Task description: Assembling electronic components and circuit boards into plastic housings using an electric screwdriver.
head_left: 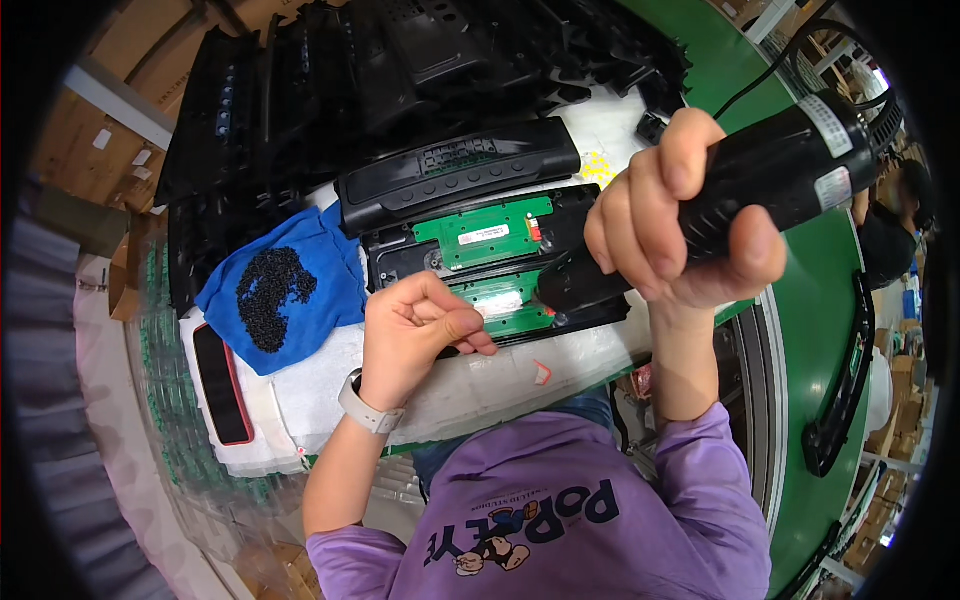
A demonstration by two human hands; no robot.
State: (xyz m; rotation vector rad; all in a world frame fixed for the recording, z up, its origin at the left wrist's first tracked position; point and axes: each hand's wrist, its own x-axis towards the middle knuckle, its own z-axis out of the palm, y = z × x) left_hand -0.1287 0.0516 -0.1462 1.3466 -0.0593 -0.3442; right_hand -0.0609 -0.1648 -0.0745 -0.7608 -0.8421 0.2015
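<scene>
In my right hand (685,225) is a black electric screwdriver (790,165), gripped around its body and tilted so its nose points down to the left. That nose reaches the right end of a green circuit board (520,322), which lies in a black plastic housing. My left hand (420,318) is at the left end of the same board, fingers curled and thumb pressed to them. Whatever they pinch, if anything, is too small to make out. Just beyond lies a second green circuit board (490,236) in another black housing.
A blue cloth (335,255) at the left carries a heap of small black screws (265,305). In front of it lies a red-edged phone (222,385). Black plastic housings (400,80) are stacked at the back. Small yellow pieces (598,167) lie near a black panel (460,170).
</scene>
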